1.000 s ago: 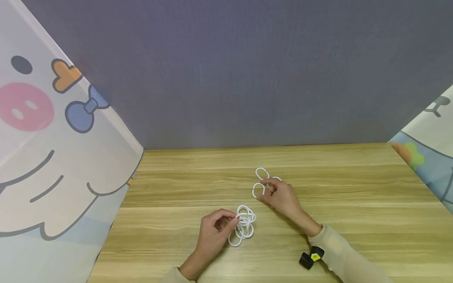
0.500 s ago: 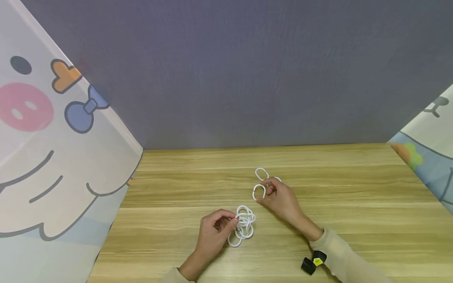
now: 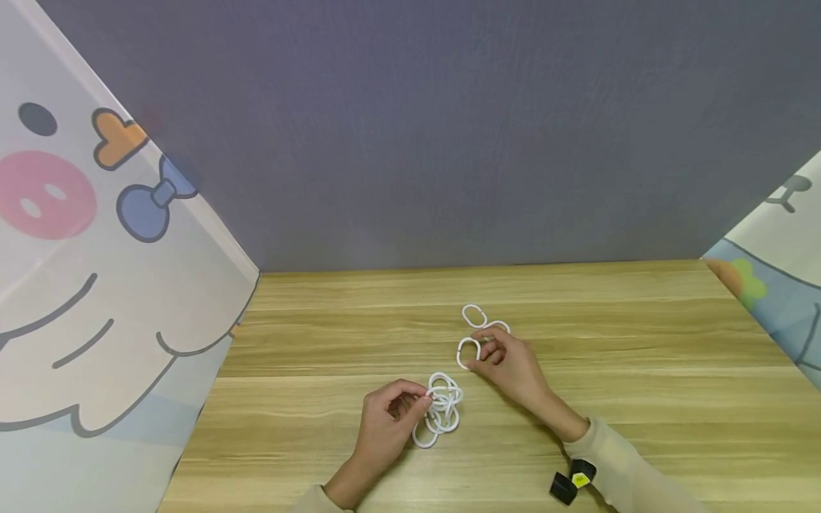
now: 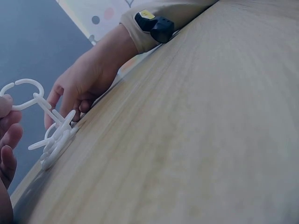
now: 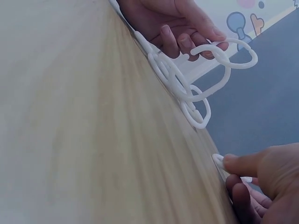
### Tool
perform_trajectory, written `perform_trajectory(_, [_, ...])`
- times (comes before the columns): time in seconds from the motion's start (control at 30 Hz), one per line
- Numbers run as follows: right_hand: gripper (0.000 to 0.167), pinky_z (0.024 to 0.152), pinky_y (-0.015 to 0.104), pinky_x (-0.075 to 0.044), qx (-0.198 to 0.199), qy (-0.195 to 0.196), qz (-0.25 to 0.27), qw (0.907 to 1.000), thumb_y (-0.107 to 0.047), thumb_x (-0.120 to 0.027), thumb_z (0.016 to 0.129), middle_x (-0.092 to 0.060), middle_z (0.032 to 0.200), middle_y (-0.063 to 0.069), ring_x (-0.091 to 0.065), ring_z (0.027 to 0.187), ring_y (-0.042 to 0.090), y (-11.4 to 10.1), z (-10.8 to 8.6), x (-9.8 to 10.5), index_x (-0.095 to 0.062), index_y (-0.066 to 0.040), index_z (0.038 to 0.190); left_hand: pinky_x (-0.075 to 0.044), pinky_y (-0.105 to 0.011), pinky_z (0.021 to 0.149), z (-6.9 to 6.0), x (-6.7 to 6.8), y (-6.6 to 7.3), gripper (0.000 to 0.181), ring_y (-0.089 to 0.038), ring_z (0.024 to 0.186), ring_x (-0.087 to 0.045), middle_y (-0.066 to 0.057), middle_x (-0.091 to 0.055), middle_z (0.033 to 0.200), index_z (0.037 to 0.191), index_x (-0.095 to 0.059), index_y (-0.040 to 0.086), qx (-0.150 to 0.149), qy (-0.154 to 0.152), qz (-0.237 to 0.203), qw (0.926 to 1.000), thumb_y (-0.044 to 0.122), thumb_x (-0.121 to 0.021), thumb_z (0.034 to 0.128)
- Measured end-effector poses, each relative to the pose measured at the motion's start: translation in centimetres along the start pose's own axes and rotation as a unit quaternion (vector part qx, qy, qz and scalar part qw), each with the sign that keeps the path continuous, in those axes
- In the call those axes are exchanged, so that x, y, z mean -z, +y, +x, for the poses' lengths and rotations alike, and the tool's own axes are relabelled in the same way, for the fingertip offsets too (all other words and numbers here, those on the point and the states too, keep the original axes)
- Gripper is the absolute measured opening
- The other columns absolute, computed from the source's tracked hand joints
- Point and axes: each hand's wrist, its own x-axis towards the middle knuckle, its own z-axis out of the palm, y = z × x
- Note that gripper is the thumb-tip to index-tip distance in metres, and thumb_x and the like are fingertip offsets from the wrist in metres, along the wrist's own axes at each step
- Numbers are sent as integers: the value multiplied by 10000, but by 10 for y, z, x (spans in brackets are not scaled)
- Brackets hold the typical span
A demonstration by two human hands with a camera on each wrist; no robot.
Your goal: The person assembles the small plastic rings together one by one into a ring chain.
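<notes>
Above the wood-grain tabletop (image 3: 301, 342), the left hand (image 3: 385, 427) pinches a split ring (image 4: 29, 80), smooth and white, beside a tangled pile of rings (image 3: 445, 410); farther back, the right hand (image 3: 513, 363) grips an oval ring (image 3: 459, 350). The wrist views, unlike the head view, plainly show the split ring lifted.

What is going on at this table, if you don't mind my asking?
A person is handling white rings at a wooden table. The left hand pinches one ring of a linked cluster, much of which rests on the tabletop. The right hand holds another ring, apart from that cluster. Two more rings lie beyond it, one partly hidden.
</notes>
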Motion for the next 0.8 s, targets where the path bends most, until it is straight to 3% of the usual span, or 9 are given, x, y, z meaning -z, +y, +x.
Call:
perform_trajectory(0.13, [379, 606, 200, -567, -69, -21, 431, 9990, 88, -916, 842, -748, 795, 46, -669, 678, 45, -1, -2, 2, -756, 24, 1179, -444, -181, 525, 0, 0, 0, 101, 8, 709, -573, -85, -759, 826, 980, -801, 60, -17, 29, 13, 10000, -39, -809, 967])
perform_trajectory(0.3, [309, 624, 228, -593, -495, -146, 779, 9956, 90, -856, 909, -781, 839, 92, -716, 686, 99, -5, -4, 5, -757, 40, 1198, -437, -177, 522, 0, -1, 1, 103, 11, 701, -568, -84, -751, 807, 972, -802, 63, -12, 86, 10, 10000, -39, -815, 961])
perform_trajectory(0.57, [289, 567, 312, -630, -1232, -409, 1435, 9811, 53, -782, 992, -772, 911, 206, -769, 691, 191, -13, -7, 9, -715, 77, 1273, -440, -176, 524, 0, -2, 1, 105, 11, 701, -575, -81, -756, 806, 972, -805, 68, -1, 97, 16, 10000, -35, -818, 960])
perform_trajectory(0.8, [335, 594, 371, -656, -1118, -387, 1877, 9751, 90, -775, 975, -739, 950, 309, -784, 710, 233, -24, -14, 13, -686, 120, 1296, -434, -171, 521, 0, -1, 1, 105, 16, 700, -571, -82, -754, 803, 971, -804, 67, -4, 106, 19, 9999, -36, -818, 960])
